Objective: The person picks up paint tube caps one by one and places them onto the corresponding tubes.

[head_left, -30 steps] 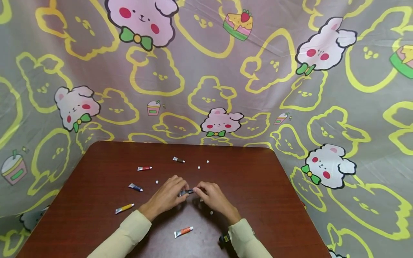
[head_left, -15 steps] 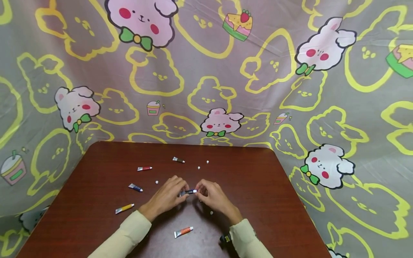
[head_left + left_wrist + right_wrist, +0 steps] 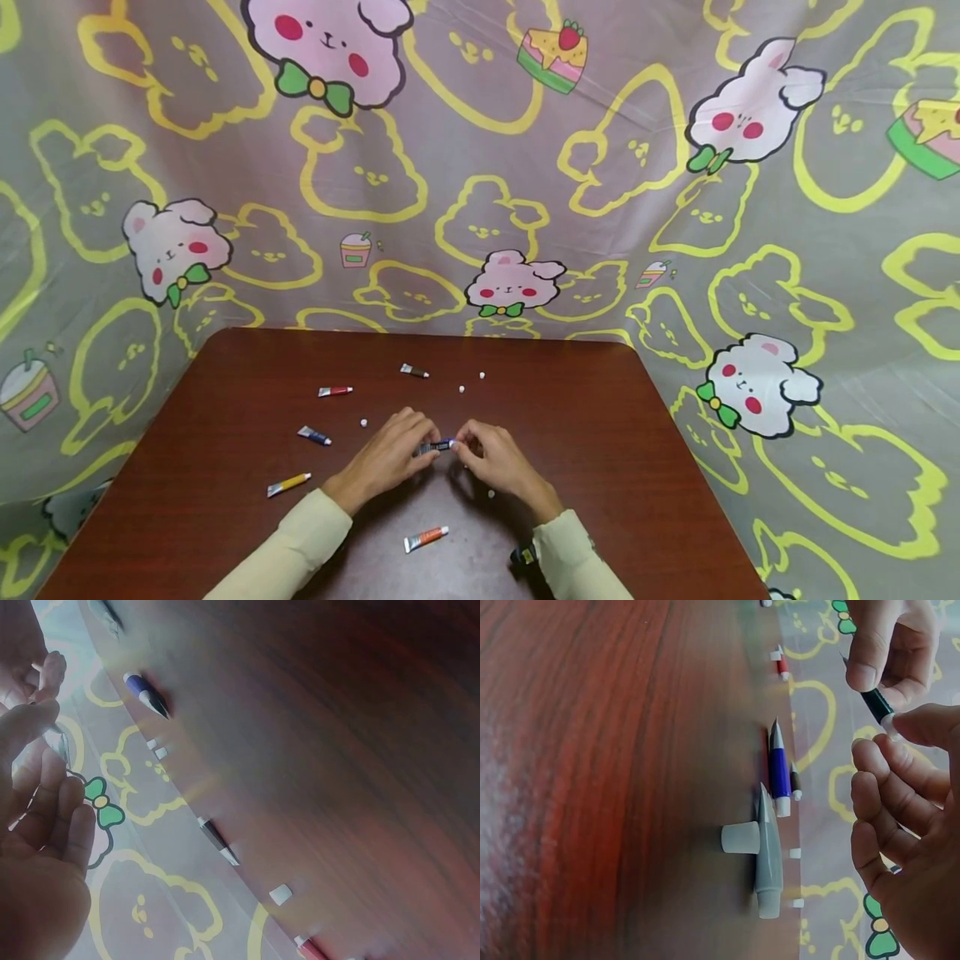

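Observation:
Above the middle of the table, my left hand [image 3: 397, 446] pinches a small dark paint tube [image 3: 437, 447] between thumb and fingers. The tube's white cap end [image 3: 890, 726] points toward my right hand [image 3: 495, 458], whose thumb and index finger pinch it. In the right wrist view the tube body looks dark green, tilted, with its flat tail hidden partly behind the left thumb [image 3: 862, 675]. The right hand's other fingers [image 3: 866, 795] are loosely bent beside the cap. In the left wrist view, the left hand [image 3: 45, 840] covers most of the tube.
Paint tubes lie around the hands: orange [image 3: 426, 539] in front, yellow [image 3: 288, 484], blue [image 3: 314, 436] and red [image 3: 335, 391] at left, brown [image 3: 415, 371] behind. A grey tube [image 3: 769, 862] lies near the right hand beside a white cap [image 3: 740, 837]. More loose caps [image 3: 461, 389] are scattered about.
The right fingers moved slightly off the tube's white end, exposing it half a second ago, and now close over it again. The left hand keeps its hold; the other tubes stay put.

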{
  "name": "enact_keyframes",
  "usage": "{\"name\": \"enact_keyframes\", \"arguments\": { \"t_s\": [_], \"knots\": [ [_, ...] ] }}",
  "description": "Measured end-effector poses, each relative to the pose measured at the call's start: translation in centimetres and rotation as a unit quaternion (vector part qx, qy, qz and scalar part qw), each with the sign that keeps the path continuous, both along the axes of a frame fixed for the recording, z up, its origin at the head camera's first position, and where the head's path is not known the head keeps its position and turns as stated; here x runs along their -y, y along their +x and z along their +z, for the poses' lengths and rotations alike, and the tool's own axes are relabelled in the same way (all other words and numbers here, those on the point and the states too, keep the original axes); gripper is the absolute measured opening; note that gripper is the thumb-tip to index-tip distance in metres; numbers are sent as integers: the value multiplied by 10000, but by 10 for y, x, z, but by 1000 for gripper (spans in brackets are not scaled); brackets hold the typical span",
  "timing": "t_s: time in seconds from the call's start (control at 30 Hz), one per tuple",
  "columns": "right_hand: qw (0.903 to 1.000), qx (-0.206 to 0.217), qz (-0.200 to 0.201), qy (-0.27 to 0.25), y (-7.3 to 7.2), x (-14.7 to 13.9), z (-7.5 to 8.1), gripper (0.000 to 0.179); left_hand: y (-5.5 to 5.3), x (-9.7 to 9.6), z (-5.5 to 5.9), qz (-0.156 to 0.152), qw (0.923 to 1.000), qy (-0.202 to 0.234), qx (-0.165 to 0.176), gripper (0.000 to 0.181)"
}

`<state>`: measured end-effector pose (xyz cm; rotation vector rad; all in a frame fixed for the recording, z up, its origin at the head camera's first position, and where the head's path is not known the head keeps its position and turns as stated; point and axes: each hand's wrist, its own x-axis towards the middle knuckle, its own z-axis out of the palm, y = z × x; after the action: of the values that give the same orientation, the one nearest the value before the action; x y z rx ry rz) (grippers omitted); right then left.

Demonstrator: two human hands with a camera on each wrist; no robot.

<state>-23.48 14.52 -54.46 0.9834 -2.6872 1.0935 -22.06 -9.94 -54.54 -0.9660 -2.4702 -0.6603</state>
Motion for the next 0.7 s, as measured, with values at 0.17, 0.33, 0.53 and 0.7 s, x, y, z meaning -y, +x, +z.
{"name": "enact_keyframes", "arguments": {
  "t_s": [0.17,0.33,0.53,0.7],
  "knots": [
    [10000,-23,-27,-42,0,1,-1,12,0,0,2,-6,10000,27,-33,29],
    [9999,-52,-51,-94,1,0,0,8,-1,1,1,-30,9998,64,-192,30],
    [9997,64,107,-197,1,-3,0,17,-1,1,3,-62,9999,44,-143,28],
    [9996,115,131,-234,1,-3,2,11,-1,0,5,-85,10000,-7,42,27]
  ]
}}
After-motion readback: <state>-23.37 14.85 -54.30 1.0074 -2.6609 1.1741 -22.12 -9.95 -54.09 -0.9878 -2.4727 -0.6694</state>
